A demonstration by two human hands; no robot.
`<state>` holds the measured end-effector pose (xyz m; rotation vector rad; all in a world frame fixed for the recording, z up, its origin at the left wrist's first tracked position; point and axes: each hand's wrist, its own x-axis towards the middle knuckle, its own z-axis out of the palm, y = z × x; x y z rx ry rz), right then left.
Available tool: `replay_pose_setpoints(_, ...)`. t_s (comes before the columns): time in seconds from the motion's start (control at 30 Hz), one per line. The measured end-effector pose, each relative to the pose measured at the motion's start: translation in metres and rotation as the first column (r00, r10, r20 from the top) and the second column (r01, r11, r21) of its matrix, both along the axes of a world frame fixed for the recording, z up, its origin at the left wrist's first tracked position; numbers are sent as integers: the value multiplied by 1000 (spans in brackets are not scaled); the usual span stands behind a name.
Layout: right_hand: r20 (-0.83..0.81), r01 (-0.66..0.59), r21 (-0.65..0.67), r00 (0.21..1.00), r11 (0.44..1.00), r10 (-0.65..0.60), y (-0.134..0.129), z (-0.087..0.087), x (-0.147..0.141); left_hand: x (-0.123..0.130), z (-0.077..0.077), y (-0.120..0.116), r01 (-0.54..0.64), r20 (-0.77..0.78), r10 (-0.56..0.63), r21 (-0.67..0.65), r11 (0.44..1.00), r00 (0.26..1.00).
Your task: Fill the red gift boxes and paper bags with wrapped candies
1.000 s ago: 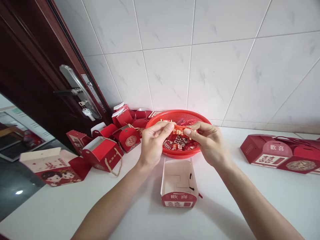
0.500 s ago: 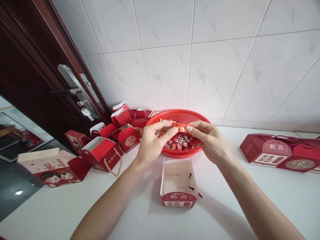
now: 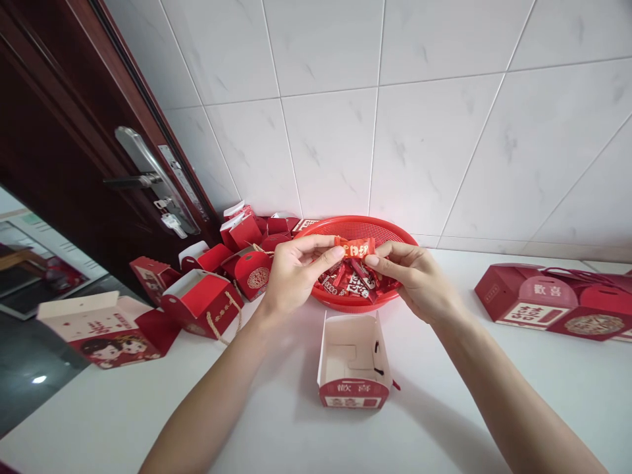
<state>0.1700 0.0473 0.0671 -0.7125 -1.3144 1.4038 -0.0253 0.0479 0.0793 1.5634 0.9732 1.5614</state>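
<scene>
A wrapped candy [image 3: 356,249] in a red-orange wrapper with pale lettering is held up between my two hands. My left hand [image 3: 295,270] pinches its left end between thumb and finger, and my right hand [image 3: 417,276] pinches the right end. Just beneath and behind them stands a red plastic basket [image 3: 363,227], with several wrapped candies [image 3: 358,286] in red and white inside. In front of the basket sits an open gift box [image 3: 353,394], red outside and cream inside, with nothing visible in it but dark cord ends.
Several red gift boxes [image 3: 202,306] crowd the table's left side, some open, one with a rope handle. Closed red boxes [image 3: 526,306] stand at the right. A white tiled wall [image 3: 326,151] runs behind the table, and a dark door [image 3: 74,131] with keys is at the left.
Both hands still hold the candy, but its wrapper now shows more of its lettered face. My left hand has shifted slightly left, uncovering more of the wrapper.
</scene>
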Motion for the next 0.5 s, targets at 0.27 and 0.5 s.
replay_pose_setpoints(0.27,0,-31,19,1000,999,31,-2,2,0,-4,4,-1,33,-7,-33,32,999,999)
replay_pose_setpoints(0.5,32,-52,-13,998,999,52,-2,4,3,0,0,1,60,-19,-59,25,998,998)
